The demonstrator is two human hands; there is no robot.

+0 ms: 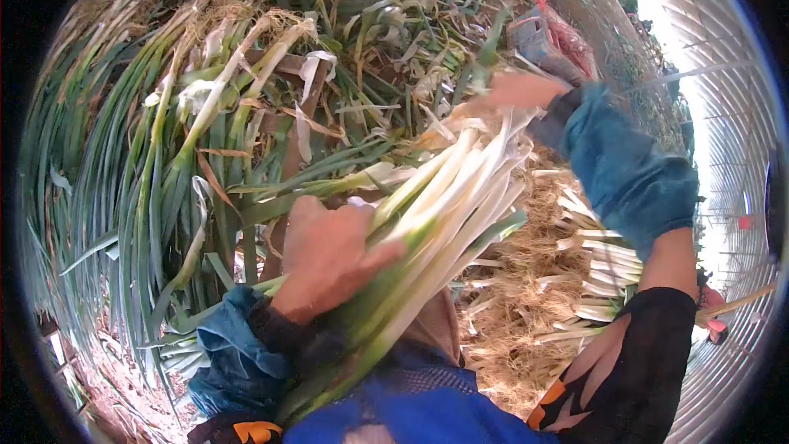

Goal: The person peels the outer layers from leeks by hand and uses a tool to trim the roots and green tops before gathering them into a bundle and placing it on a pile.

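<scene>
A thick bundle of long green onions (448, 205) lies slantwise over my lap, white root ends up and to the right, green leaves down to the left. My left hand (329, 251) is at the bundle's left edge, thumb across the stalks and fingers curled, slightly blurred. At the root ends, my right hand (514, 94) is smeared by motion, so its fingers cannot be made out. Blue-green sleeve covers (629, 168) reach over both wrists. Loose pale skins hang around the roots near my right hand.
Untrimmed green onions (123, 148) are heaped on the left, roots upward, with torn leaves (394, 33) behind. Dry root trimmings (522, 304) cover the ground at right, beside a row of white-stemmed onions (608, 267). A box with red netting (567, 45) stands at the back.
</scene>
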